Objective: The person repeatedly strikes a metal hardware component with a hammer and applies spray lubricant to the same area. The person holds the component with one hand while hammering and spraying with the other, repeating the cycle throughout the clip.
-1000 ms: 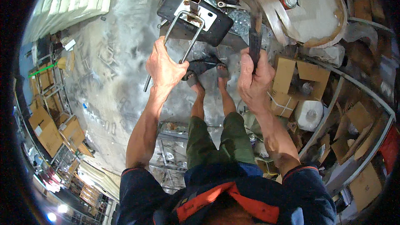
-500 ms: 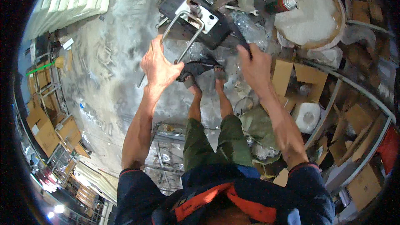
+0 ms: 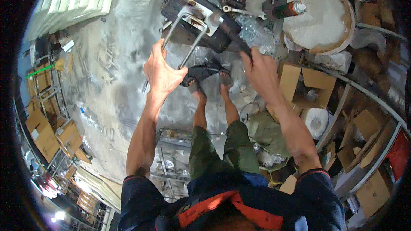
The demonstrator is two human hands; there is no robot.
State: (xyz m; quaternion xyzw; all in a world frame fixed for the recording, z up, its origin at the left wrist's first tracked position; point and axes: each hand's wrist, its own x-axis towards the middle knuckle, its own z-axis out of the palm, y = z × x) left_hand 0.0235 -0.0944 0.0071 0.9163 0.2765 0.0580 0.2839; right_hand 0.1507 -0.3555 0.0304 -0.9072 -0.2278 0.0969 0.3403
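Note:
My left hand (image 3: pixel 163 69) is closed around the legs of a U-shaped bent metal rod (image 3: pixel 173 32). The rod's bend rests against or just over a pale metal plate (image 3: pixel 209 13), which has holes and dark stains. Beneath that plate is a dark block-like base (image 3: pixel 180 4); whether the rod passes into the plate I cannot tell. My right hand (image 3: pixel 262 69) grips the dark handle of what looks like a hammer (image 3: pixel 242 45), slanting up-left toward the base. Its head is blurred against the plate and base.
Behind the base lie several wrenches (image 3: pixel 233 10) and loose tools. A red-and-black spray can (image 3: pixel 291 9) lies on a round pale-topped container (image 3: pixel 319 28) at far right. Open cartons (image 3: pixel 314 83) and a white roll (image 3: pixel 316 122) sit at right. My sandalled feet (image 3: pixel 195 84) stand close below.
The hammer has swung down and closer to the base, with my right hand shifting slightly left. My left hand and the rod have barely moved; the rod's bend has dropped slightly.

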